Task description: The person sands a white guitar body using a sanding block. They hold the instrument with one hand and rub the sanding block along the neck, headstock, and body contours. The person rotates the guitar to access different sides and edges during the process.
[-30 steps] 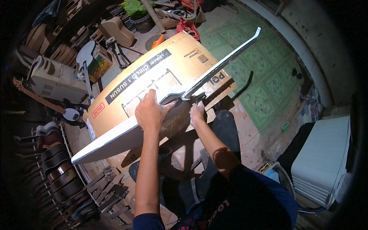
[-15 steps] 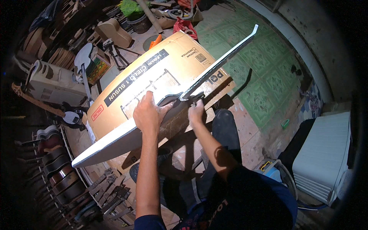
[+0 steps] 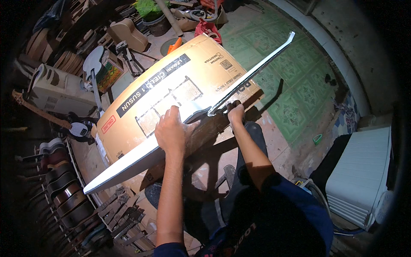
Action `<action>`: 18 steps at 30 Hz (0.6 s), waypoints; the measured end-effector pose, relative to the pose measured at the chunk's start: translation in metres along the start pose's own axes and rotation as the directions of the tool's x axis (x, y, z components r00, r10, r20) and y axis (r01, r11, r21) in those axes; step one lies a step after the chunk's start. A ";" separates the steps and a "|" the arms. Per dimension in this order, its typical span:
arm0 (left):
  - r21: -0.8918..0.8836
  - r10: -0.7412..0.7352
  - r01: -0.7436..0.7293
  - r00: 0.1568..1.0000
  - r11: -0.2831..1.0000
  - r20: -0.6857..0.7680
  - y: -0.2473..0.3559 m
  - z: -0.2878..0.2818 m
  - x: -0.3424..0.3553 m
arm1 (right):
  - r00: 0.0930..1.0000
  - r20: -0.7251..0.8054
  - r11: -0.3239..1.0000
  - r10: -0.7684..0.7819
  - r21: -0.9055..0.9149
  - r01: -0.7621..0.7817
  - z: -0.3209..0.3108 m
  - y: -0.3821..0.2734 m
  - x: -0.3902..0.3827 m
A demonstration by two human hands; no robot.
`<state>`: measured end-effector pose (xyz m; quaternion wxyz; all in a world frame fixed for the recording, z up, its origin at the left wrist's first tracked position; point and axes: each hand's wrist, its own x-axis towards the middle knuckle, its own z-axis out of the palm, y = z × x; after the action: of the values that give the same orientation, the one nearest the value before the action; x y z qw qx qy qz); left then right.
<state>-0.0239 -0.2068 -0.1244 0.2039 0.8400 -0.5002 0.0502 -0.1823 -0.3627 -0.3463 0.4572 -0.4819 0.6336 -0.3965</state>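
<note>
Item: left hand (image 3: 171, 130), centre of the frame, fingers spread flat, pressing down on a long white flat panel (image 3: 128, 165). That panel runs from the lower left of the frame up to the centre, lying across a large brown cardboard carton (image 3: 145, 96) with a black label strip.

Item: right hand (image 3: 235, 112), just right of centre, closed around the near end of a long thin pale metal strip (image 3: 257, 70), which slants away to the upper right. Both hands work over a dark wooden table (image 3: 214, 128).

Step judged: strip being aligned or parted against the panel's edge. Next move would call for firm downward hold on the panel and steady control of the strip's long free end.

Item: green patterned floor tiles (image 3: 299, 90), right. Guitar bodies (image 3: 55, 180) stacked along the left edge. White slatted appliance (image 3: 364, 175), far right.
</note>
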 end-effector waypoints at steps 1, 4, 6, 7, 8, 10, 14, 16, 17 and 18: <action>0.008 0.009 -0.009 1.000 1.000 -0.012 0.001 0.000 0.000 | 1.000 0.000 0.999 -0.008 0.032 0.008 0.002 0.000 0.001; 0.015 0.009 -0.009 1.000 1.000 -0.026 0.003 -0.002 0.000 | 0.998 0.043 0.983 0.046 0.178 -0.053 0.001 -0.001 0.007; -0.022 0.003 -0.003 1.000 1.000 -0.001 0.009 -0.002 0.003 | 0.991 0.059 0.884 0.116 0.450 -0.130 -0.006 0.015 0.026; -0.010 -0.006 0.006 1.000 1.000 -0.002 0.007 -0.002 0.001 | 0.994 0.069 0.943 0.082 0.319 -0.100 -0.001 0.011 0.016; 0.001 -0.013 0.013 1.000 1.000 -0.007 0.003 -0.003 0.000 | 0.996 0.083 0.981 0.045 0.183 -0.060 0.002 -0.001 -0.001; 0.003 -0.003 0.003 1.000 1.000 -0.010 0.004 -0.004 0.003 | 0.996 0.078 0.999 -0.036 -0.035 0.039 -0.002 -0.011 -0.007; -0.002 0.013 -0.013 1.000 1.000 0.004 0.005 -0.003 0.001 | 0.961 0.114 0.908 0.251 0.317 -0.274 -0.008 -0.010 0.022; 0.002 0.016 -0.016 1.000 1.000 -0.009 0.004 -0.003 0.001 | 0.992 0.097 0.996 0.075 0.040 -0.080 -0.006 -0.007 0.004; 0.007 0.019 -0.019 1.000 1.000 -0.017 0.003 -0.003 0.001 | 0.994 0.108 0.995 -0.017 -0.100 0.028 -0.004 -0.008 -0.004; 0.012 0.022 -0.022 0.999 1.000 -0.024 0.002 -0.003 0.001 | 0.995 0.103 0.996 0.014 -0.086 -0.005 -0.004 -0.011 -0.005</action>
<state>-0.0252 -0.2071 -0.1204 0.2044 0.8350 -0.5066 0.0657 -0.1829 -0.3600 -0.3341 0.4702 -0.5178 0.6278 -0.3415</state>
